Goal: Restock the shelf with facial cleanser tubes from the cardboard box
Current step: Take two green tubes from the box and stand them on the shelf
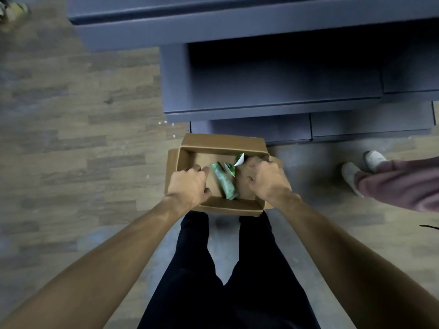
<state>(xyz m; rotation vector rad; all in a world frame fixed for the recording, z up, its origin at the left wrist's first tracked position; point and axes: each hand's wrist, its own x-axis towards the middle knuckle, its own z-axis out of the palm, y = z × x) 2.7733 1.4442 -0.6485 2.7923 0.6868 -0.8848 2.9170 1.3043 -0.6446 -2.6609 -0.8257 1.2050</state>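
Observation:
An open cardboard box stands on the floor in front of my legs. A green facial cleanser tube lies slanted in its middle. My left hand is inside the box at the left, its curled fingertips at the tube's upper end and not wrapped around it. At the right of the box, my right hand is curled, and the green-and-white ends of two more tubes stick out beside its fingers. The dark grey shelf stands just beyond the box, and its lower boards look bare.
Wood-pattern floor spreads out to the left of the box and shelf. At the right another person stands close by, with white shoes and a mauve trouser leg. My black trouser legs fill the bottom middle.

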